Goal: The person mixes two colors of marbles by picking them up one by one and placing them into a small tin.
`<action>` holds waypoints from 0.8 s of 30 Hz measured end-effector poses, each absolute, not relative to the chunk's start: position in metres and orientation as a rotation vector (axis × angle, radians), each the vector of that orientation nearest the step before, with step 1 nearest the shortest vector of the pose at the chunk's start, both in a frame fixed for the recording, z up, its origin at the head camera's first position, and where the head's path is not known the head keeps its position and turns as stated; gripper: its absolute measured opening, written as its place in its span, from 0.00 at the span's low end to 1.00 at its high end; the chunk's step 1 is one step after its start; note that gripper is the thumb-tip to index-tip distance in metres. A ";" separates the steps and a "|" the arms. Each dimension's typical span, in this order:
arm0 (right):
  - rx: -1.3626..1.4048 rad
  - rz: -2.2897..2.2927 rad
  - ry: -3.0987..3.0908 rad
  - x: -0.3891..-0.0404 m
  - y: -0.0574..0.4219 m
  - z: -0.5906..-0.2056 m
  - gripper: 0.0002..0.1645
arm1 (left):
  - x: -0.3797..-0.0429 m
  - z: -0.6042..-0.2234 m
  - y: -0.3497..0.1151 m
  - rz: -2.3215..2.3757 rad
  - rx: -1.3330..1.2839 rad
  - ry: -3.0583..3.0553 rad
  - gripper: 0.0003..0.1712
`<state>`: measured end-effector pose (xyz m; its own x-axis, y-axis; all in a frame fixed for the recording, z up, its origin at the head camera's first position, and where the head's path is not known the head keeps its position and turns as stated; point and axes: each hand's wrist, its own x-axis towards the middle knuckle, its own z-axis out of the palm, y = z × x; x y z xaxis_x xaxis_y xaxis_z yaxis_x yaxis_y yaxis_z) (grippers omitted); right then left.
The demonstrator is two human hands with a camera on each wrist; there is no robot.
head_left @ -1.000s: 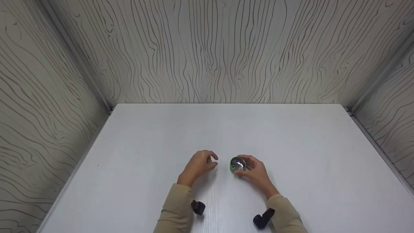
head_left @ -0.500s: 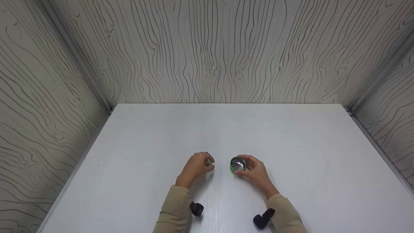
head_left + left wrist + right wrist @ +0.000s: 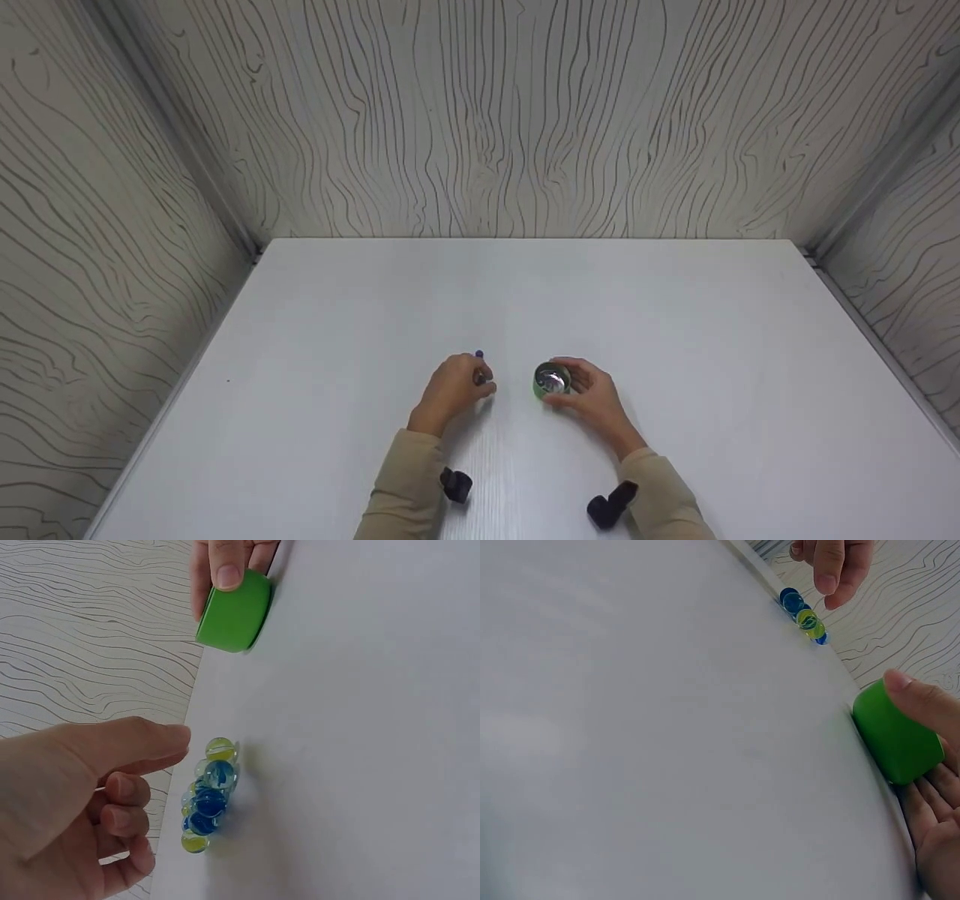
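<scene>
My left hand (image 3: 448, 390) hovers at a small cluster of glass marbles (image 3: 208, 799), clear with blue and yellow swirls, lying on the white tabletop. In the left wrist view its thumb and index finger reach toward them with a gap, and the other fingers are loosely bent with nothing in them. From the head view the hand hides most of the marbles; one blue marble (image 3: 479, 353) shows just beyond it. My right hand (image 3: 596, 403) grips a small green cup (image 3: 235, 617), shiny silver inside, from its right side, thumb and fingers around the wall. The cup stands upright on the table.
The white tabletop (image 3: 360, 315) stretches around both hands. Wood-grain patterned panels (image 3: 480, 120) rise behind it and at both sides. Black wrist cameras (image 3: 456, 485) sit on both sleeves.
My left hand has shifted slightly left, and marbles now show by its fingers where none showed a second ago. My right hand and the green cup have stayed still.
</scene>
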<state>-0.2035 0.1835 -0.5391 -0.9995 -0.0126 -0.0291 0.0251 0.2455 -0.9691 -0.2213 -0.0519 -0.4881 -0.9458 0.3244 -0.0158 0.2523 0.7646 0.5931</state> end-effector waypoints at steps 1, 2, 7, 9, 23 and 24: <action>0.010 -1.910 2.459 -0.203 0.184 -0.539 0.36 | -0.221 -0.489 -0.052 0.928 0.466 2.842 0.10; 0.005 -1.908 2.467 -0.204 0.183 -0.539 0.36 | -0.221 -0.489 -0.052 0.929 0.458 2.843 0.10; 0.000 -1.895 2.485 -0.204 0.184 -0.540 0.35 | -0.220 -0.492 -0.051 0.934 0.454 2.855 0.09; 0.006 -1.897 2.476 -0.204 0.184 -0.539 0.36 | -0.220 -0.492 -0.051 0.942 0.473 2.858 0.08; 0.022 -1.903 2.465 -0.203 0.183 -0.537 0.36 | -0.223 -0.498 -0.047 0.938 0.495 2.869 0.06; 0.024 -1.905 2.462 -0.203 0.183 -0.537 0.36 | -0.223 -0.499 -0.047 0.931 0.487 2.873 0.06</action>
